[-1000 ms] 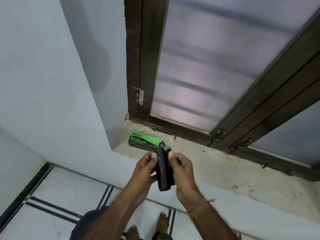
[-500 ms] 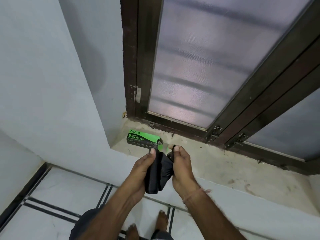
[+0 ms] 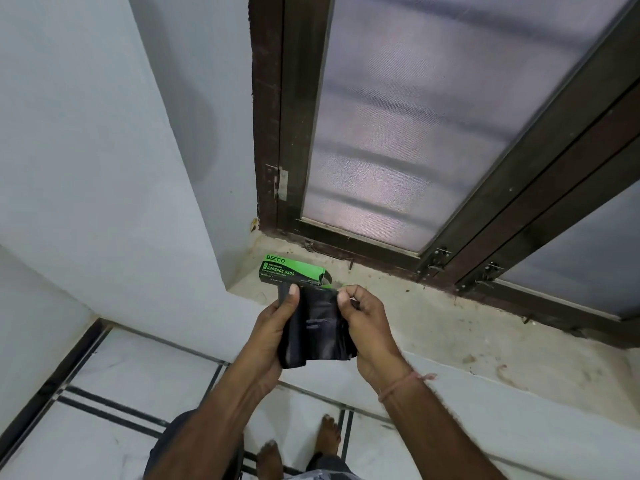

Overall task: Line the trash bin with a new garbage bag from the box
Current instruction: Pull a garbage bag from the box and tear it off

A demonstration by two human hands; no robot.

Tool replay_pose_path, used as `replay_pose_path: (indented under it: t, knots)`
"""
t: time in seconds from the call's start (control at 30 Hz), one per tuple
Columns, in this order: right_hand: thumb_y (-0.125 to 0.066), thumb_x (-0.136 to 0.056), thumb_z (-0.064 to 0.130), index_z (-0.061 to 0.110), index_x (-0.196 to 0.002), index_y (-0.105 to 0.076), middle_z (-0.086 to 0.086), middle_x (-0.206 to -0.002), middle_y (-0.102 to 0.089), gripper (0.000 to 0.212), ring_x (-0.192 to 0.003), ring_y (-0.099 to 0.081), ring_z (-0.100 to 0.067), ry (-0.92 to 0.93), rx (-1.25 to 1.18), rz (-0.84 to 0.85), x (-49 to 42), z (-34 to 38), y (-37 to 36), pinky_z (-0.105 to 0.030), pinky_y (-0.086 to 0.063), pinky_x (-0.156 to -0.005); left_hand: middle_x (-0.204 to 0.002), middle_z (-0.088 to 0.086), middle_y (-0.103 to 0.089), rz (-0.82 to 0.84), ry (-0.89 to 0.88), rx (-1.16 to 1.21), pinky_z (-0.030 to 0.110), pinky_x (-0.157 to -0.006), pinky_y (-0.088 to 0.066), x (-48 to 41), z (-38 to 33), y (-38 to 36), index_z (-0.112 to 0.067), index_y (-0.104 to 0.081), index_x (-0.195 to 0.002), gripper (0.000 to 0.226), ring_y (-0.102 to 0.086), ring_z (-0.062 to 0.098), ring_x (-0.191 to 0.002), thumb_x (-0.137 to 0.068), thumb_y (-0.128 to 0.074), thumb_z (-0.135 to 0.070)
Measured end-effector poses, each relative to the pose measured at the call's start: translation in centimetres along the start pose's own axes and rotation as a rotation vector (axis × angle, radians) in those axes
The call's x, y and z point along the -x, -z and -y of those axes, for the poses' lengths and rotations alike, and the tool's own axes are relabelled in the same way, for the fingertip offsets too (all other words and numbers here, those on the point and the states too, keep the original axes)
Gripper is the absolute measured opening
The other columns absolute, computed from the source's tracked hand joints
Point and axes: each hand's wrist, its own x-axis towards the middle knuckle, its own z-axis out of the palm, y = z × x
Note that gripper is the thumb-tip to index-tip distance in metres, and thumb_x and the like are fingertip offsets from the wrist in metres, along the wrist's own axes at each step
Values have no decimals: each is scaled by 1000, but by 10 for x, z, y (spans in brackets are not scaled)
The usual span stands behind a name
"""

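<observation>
Far left of frame: pale wall (image 3: 86, 168), w/ tiled floor (image 3: 121, 382) below it at lower left.

Centre, just left of mid: left hand (image 3: 273, 336) has its fingers curled behind the garbage bag (image 3: 317, 329) and its thumb pressed flat on the bag's upper left corner, so it's a firm grip, not loose. Directly above the hands in frame, the green/black box (image 3: 291, 270) lies on its side at the left end of the ledge (image 3: 467, 336), open end twd the right. It looks just apart from the bag.

The bag is a folded black packet held betw. both hands, in front of the ledge edge. Long axis runs approx. top-to-bottom of frame, and the lower end hangs free.

Just right of mid: right hand (image 3: 370, 323) pinches the bag's upper right corner betw. thumb & curled fingers.

Right & upper right: frosted window (image 3: 415, 133) in a dark frame.

Key relation: both hands sit on the top edge, equally near, one per corner. Next move is prob. pulling the hands apart sideways to open out the folds. No bin in view, so can't tell which way it lies.
</observation>
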Motion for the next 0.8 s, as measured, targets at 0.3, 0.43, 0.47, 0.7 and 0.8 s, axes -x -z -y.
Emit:
replay_pose_path:
  t: [0.3,0.43,0.47,0.7,0.8]
  knots:
    - [-58,-106,29,3,-109,-71,-7,-85,-75,29,-70,-67,-18,-92,10,66,4,4,-4,-26,-49,-52,-124,15,-74,5,-25,-54,44,-93,-57,1,-1,-2,-16,-70,-129,53,-71,33,-115,-97,-53,-54]
    - [-46,-112,22,6,-109,-65,-11,-84,-69,25,-65,-60,-22,-110,-25,-9,4,2,-2,-24,-44,-44,-121,10,-76,4,-7,-66,45,-98,-55,3,-2,-4,-21,-73,-124,53,-72,29,-114,-102,-42,-57]
    - [-45,-112,19,6,-109,-67,-11,-86,-71,26,-69,-61,-22,-101,-53,-12,4,4,-3,-25,-48,-47,-120,9,-77,1,-4,-67,43,-95,-56,3,-2,-5,-20,-72,-126,53,-72,28,-113,-102,-43,-58]
    - [-66,-101,31,6,-110,-76,-9,-98,-81,29,-87,-75,-17,-46,-23,145,3,3,0,-24,-59,-74,-124,13,-75,5,-12,-68,43,-99,-55,6,1,-6,-12,-67,-131,52,-71,28,-117,-103,-46,-50]
    - [-63,-104,24,6,-96,-69,-2,-81,-73,21,-72,-66,-12,-18,17,64,2,-3,-1,-16,-50,-58,-125,11,-75,-8,-10,-71,45,-103,-53,6,2,-5,-15,-69,-131,54,-70,29,-119,-102,-44,-54]
